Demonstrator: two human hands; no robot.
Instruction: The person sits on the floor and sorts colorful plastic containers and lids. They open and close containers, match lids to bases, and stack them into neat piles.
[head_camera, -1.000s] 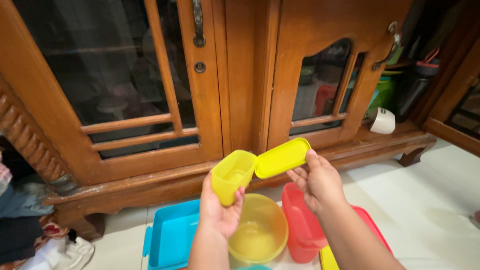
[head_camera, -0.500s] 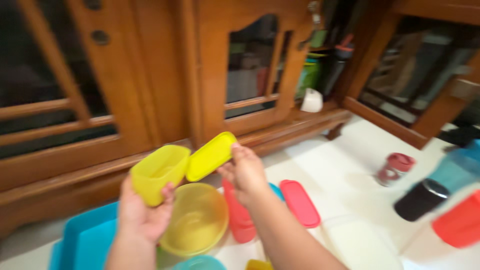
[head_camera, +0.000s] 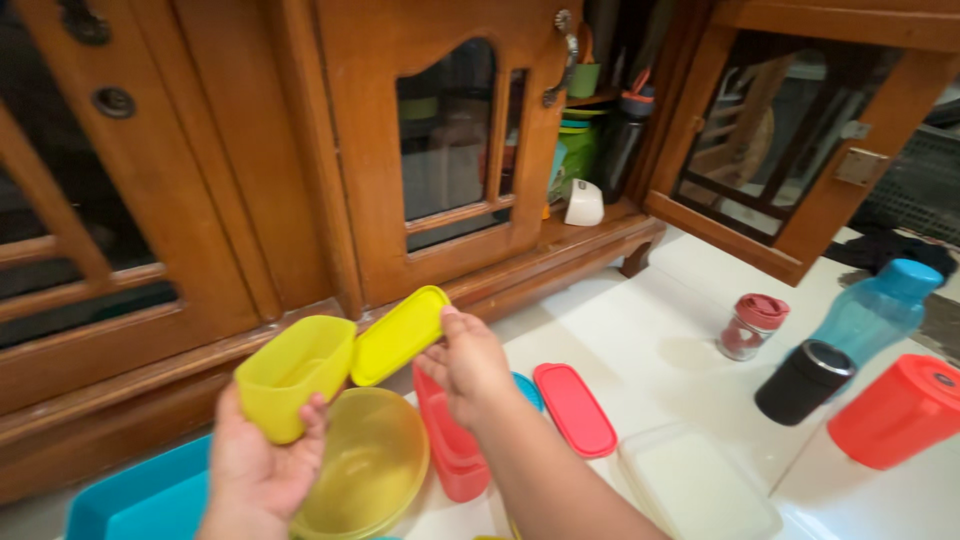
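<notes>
**Yellow box and lid held over a white floor**

White tile floor (head_camera: 640, 330), wooden cabinet (head_camera: 300, 180) across the upper frame. Lower left: left hand (head_camera: 255, 470) cups a yellow box (head_camera: 292, 375), mouth tilted toward the camera. Centre: right hand (head_camera: 468, 365) pinches a yellow lid (head_camera: 398, 335) by its edge; lid touches the box rim. Beneath the hands: amber bowl (head_camera: 365, 465), red tub (head_camera: 445, 440), blue bin (head_camera: 140, 500) at lower left. Right of these: red lid (head_camera: 575, 408), clear box (head_camera: 695, 485). Farther right: black cup (head_camera: 803, 382), red canister (head_camera: 898, 412), blue bottle (head_camera: 872, 312), small jar (head_camera: 750, 327). Upper right: cabinet door (head_camera: 800, 150) stands open.
</notes>
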